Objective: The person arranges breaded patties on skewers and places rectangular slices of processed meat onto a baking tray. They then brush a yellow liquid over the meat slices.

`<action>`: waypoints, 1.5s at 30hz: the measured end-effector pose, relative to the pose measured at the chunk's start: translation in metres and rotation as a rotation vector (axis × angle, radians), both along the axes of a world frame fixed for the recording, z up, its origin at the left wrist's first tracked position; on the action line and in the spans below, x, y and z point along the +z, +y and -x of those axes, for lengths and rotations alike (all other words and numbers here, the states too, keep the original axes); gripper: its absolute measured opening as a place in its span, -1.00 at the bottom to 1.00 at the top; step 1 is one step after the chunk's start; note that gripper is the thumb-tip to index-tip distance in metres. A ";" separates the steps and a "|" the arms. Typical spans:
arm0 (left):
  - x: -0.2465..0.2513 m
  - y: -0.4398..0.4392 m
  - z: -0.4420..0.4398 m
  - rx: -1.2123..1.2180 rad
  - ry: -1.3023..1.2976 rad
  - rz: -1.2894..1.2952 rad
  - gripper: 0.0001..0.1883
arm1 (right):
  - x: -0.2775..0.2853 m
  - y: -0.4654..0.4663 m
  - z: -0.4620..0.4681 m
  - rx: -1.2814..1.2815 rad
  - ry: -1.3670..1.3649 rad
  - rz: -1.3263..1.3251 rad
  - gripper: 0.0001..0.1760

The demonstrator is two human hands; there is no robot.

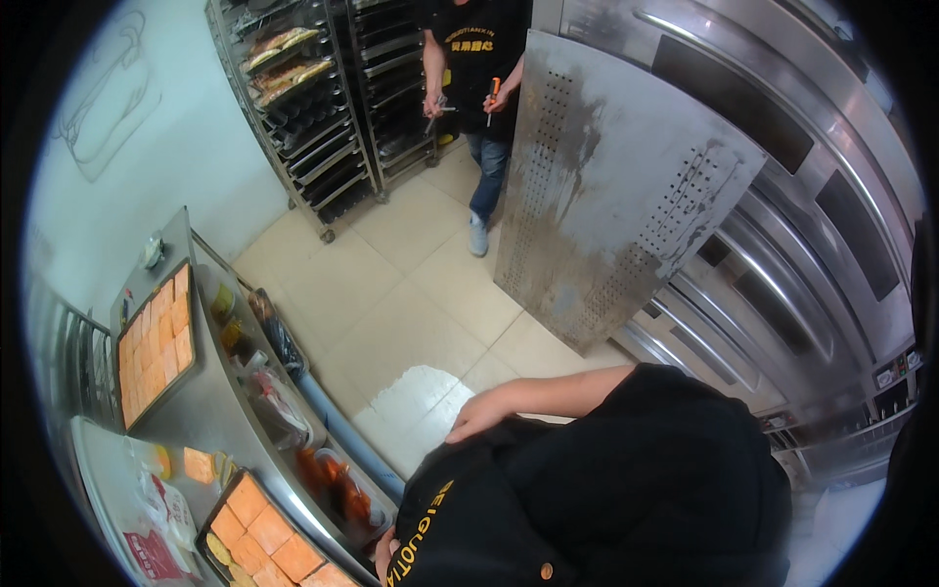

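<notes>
My right hand (pixel 480 414) hangs in front of my black shirt (pixel 623 484); its fingertips tuck behind the cloth, so any grip is hidden. Only a few fingers of my left hand (pixel 385 554) show, beside the edge of the stainless-steel worktable (pixel 242 411). Near that hand lies a dark baking tray (pixel 235 480) of square, orange-brown cake or bread pieces (pixel 271 530). Just beyond the fingers, under the tabletop edge, sits a clear plastic bin (pixel 381 513) with reddish-orange packets (pixel 345 488). A second tray (pixel 192 348) of similar pieces rests farther along the table.
A large perforated, stained metal panel (pixel 609 191) stands before the stainless-steel deck ovens (pixel 777 44). Another person (pixel 477 44) stands behind it with an orange-handled screwdriver (pixel 494 92) in one hand and metal items in the other. Wheeled tray racks (pixel 323 169) line the back wall.
</notes>
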State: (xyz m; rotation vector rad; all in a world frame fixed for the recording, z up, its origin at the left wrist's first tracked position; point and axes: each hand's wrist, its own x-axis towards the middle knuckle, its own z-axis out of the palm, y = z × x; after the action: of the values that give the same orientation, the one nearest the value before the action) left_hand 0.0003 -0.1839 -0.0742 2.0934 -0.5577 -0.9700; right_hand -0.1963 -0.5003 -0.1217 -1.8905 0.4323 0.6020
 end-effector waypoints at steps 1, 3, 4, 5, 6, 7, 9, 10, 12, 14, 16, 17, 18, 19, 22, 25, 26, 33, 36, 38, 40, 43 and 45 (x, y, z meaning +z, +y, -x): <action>0.000 0.000 -0.001 -0.003 -0.001 -0.001 -0.57 | -0.002 0.001 0.002 -0.004 -0.017 -0.039 -0.14; -0.001 0.000 -0.002 -0.014 0.003 -0.009 -0.57 | -0.007 0.003 0.001 -0.011 -0.003 -0.033 -0.14; -0.002 0.001 -0.002 -0.016 0.002 -0.010 -0.57 | -0.009 0.004 0.001 0.006 0.009 -0.035 -0.15; -0.002 0.001 -0.002 -0.015 0.003 -0.010 -0.57 | -0.011 0.006 0.001 -0.006 0.001 -0.042 -0.15; -0.003 0.002 -0.003 -0.021 0.004 -0.012 -0.57 | -0.012 0.008 0.001 -0.004 0.003 -0.046 -0.15; -0.003 0.002 -0.003 -0.023 0.005 -0.013 -0.57 | -0.013 0.010 0.002 -0.003 0.005 -0.052 -0.15; -0.004 0.003 -0.005 -0.028 0.007 -0.014 -0.58 | -0.014 0.013 0.004 -0.022 0.002 -0.047 -0.16; -0.005 0.004 -0.005 -0.028 0.009 -0.013 -0.58 | -0.015 0.014 0.006 -0.017 -0.007 -0.050 -0.16; -0.006 0.005 -0.006 -0.031 0.012 -0.011 -0.58 | -0.017 0.015 0.008 -0.054 0.015 -0.073 -0.08; -0.007 0.005 -0.006 -0.034 0.016 -0.009 -0.58 | -0.021 0.016 0.010 -0.047 -0.002 -0.093 -0.05; -0.008 0.005 -0.006 -0.037 0.018 -0.007 -0.58 | -0.025 0.018 0.011 -0.016 -0.050 -0.098 -0.07; -0.008 0.005 -0.006 -0.044 0.019 -0.008 -0.58 | -0.027 0.019 0.012 -0.013 -0.057 -0.040 -0.12; -0.009 0.004 -0.006 -0.043 0.021 -0.005 -0.58 | -0.030 0.021 0.013 -0.017 -0.064 0.021 -0.17; -0.009 0.004 -0.005 -0.044 0.022 -0.004 -0.58 | -0.031 0.022 0.015 0.000 -0.046 0.087 -0.23; -0.009 0.003 -0.005 -0.044 0.015 0.003 -0.58 | -0.033 0.022 0.019 -0.011 0.098 0.187 -0.16; -0.006 0.002 -0.003 -0.048 0.004 0.004 -0.58 | -0.032 0.021 0.021 0.005 0.156 0.191 -0.13; -0.005 0.002 -0.003 -0.050 0.003 0.002 -0.58 | -0.032 0.021 0.021 0.011 0.131 0.175 -0.17; 0.002 0.011 0.003 -0.034 -0.008 -0.042 -0.59 | -0.028 0.024 0.020 0.072 -0.033 0.269 -0.39; 0.002 0.014 0.007 -0.038 -0.007 -0.064 -0.59 | -0.023 0.023 0.020 0.108 -0.130 0.377 -0.51; 0.002 0.014 0.009 -0.043 -0.006 -0.077 -0.59 | -0.020 0.022 0.019 0.139 -0.138 0.419 -0.54; 0.001 0.013 0.011 -0.045 -0.001 -0.081 -0.59 | -0.019 0.022 0.017 0.153 -0.160 0.433 -0.55; 0.000 0.010 0.012 -0.054 0.002 -0.086 -0.59 | -0.022 0.020 0.013 0.158 -0.184 0.451 -0.58; 0.001 0.008 0.013 -0.060 -0.002 -0.092 -0.59 | -0.026 0.019 0.010 0.169 -0.209 0.499 -0.63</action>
State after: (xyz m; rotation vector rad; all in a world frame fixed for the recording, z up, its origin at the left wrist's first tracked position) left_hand -0.0124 -0.1759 -0.0733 2.1701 -0.5898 -1.0463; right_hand -0.2066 -0.4808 -0.1477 -2.4580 0.3046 0.4225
